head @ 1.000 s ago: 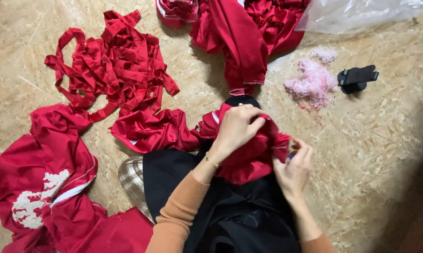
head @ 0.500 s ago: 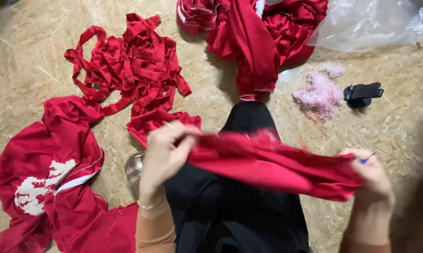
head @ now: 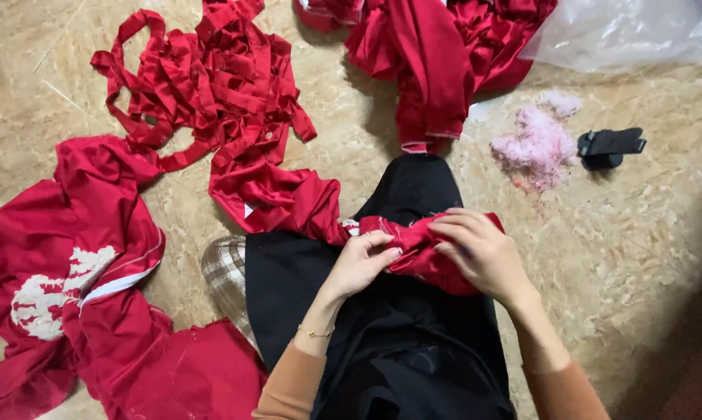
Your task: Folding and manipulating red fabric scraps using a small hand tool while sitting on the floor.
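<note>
Both hands are closed on a bunched red fabric strip (head: 421, 245) over the lap: left hand (head: 363, 264) pinches its left end, right hand (head: 483, 253) curls over the right part. This looks like gathering or working a seam, and the next move likely calls for a fresh grip along the strip. Its long axis runs left-right, trailing toward the red fabric pile (head: 211, 85) at far left.
</note>
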